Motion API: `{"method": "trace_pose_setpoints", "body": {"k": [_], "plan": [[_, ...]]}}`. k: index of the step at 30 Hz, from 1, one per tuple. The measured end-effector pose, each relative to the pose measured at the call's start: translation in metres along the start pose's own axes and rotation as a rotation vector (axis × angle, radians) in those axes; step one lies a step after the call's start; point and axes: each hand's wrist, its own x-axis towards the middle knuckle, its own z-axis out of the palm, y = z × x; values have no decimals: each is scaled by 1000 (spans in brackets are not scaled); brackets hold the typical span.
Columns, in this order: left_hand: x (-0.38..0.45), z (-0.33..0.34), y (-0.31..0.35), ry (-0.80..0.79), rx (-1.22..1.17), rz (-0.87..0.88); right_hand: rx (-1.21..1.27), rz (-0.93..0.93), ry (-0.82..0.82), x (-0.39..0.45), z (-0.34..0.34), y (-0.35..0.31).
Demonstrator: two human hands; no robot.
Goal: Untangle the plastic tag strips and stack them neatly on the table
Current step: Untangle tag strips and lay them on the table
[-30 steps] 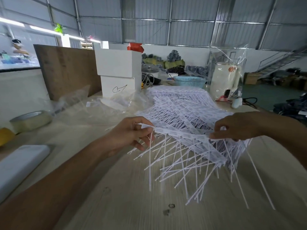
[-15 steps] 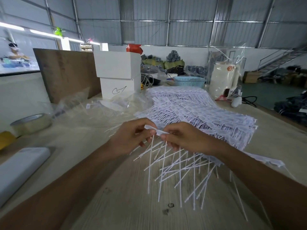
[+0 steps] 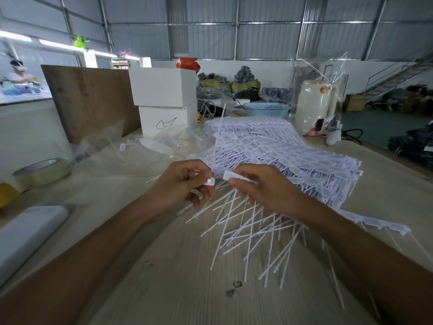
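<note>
Two hands on it: left hand [image 3: 185,181] pinches one strip [image 3: 216,141] standing up, right hand [image 3: 260,186] pinches a tag [image 3: 230,175]. Looks like mid-untangle; next I'd guess pull it free of the pile [image 3: 281,156], gently so nothing snags.

Corrugated metal wall [image 3: 269,41] with steel framing fills top of frame. Strip lights [image 3: 58,44] glow upper left. Metal staircase [image 3: 398,76] at right edge. Green floor [image 3: 375,127] right of centre. Wooden board [image 3: 93,99] leans upright, left of centre.
</note>
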Motion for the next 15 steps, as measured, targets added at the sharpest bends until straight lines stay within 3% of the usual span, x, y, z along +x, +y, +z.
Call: {"method": "trace_pose_setpoints", "body": {"k": [8,15], "plan": [[0,2,-1,49,65,27,-69,57,-73,-3,0,-1],[1,10,1,109,-46,-47,128,96,-72,-3,-2,-9]]}}
